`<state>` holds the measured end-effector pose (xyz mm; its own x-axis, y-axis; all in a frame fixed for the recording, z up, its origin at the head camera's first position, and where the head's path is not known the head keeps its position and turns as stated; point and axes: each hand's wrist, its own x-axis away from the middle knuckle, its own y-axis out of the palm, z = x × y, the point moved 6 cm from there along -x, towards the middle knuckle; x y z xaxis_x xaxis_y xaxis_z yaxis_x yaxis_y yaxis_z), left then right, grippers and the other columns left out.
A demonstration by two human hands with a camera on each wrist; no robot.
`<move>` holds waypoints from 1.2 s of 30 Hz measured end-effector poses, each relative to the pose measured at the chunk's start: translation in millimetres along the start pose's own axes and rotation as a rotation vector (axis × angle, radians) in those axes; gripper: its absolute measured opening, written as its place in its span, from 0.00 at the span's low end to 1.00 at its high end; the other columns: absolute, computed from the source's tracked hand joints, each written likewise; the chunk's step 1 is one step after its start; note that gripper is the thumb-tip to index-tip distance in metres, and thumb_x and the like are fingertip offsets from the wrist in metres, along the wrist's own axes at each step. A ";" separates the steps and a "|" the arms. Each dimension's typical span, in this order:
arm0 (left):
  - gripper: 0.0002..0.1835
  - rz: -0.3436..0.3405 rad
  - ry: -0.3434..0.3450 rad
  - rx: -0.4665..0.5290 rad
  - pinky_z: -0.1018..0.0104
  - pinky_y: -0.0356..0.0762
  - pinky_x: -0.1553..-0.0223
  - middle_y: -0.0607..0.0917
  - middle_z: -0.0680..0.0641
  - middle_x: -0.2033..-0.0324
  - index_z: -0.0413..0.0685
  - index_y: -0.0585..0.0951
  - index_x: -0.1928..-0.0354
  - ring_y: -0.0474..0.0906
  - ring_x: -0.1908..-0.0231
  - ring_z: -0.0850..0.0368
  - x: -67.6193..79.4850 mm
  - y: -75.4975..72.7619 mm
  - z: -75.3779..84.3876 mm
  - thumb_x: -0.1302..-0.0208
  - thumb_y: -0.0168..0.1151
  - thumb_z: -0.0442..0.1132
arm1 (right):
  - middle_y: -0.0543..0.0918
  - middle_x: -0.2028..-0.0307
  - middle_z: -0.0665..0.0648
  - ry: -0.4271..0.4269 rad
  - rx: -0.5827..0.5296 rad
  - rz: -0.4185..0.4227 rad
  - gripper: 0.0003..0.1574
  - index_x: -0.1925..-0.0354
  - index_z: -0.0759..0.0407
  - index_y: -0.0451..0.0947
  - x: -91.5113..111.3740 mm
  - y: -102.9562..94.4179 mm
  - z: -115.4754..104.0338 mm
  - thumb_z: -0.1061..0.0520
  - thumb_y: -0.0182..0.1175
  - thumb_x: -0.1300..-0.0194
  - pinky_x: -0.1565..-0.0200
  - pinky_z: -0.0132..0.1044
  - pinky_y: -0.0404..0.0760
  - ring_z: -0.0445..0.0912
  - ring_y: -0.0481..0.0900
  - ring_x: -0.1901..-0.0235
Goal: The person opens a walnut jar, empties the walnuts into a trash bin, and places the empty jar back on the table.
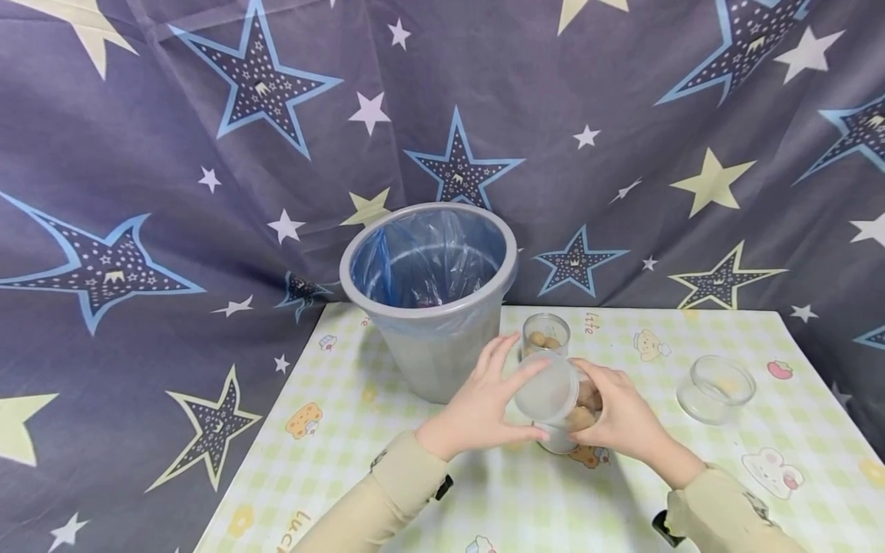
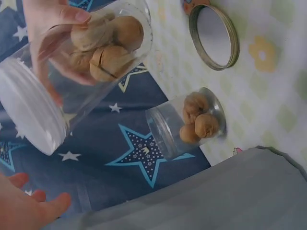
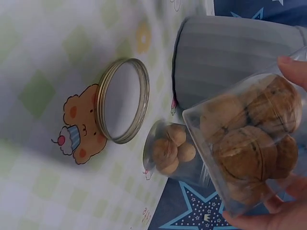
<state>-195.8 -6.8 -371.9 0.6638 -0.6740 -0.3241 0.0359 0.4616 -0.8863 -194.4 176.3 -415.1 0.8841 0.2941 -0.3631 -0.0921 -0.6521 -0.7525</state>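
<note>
Two beige sleeves point(image 1: 376, 491) enter low in the head view, a black band at each wrist. The right hand point(image 1: 625, 411) grips a clear jar point(image 2: 84, 91), thumb and fingers wrapped round its walnut-filled end; the jar is held tilted above the table, its frosted white lid point(image 1: 546, 390) on and facing left. The left hand point(image 1: 477, 403) has fingers and thumb spread wide beside that lid, holding nothing; the left wrist view shows a gap between. On the checked tablecloth point(image 1: 643, 430), "life" is printed sideways near the back edge, and "Luc" shows at lower left. A gold-rimmed lid point(image 3: 122, 100) lies below the jar, partly hidden by it from above. Behind stands a smaller jar point(image 1: 546, 334) with walnuts inside, beside a grey bin point(image 1: 442, 361) with a blue liner. A clear round container point(image 1: 715, 390) sits well to the right.
</note>
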 end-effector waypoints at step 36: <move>0.37 0.355 0.383 -0.390 0.65 0.80 0.61 0.75 0.41 0.49 0.56 0.75 0.40 0.75 0.53 0.50 -5.9 16.8 2.5 0.53 0.64 0.64 | 0.78 0.50 0.58 0.026 0.022 -0.134 0.62 0.35 0.59 0.62 -4.1 19.0 -9.7 0.53 0.80 0.68 0.67 0.39 0.75 0.42 0.74 0.65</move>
<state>-197.3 6.3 -384.1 0.2696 -0.7098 -0.6507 -0.4584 0.4997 -0.7350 -195.4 155.9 -422.6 0.9007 0.3594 -0.2440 0.0180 -0.5922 -0.8056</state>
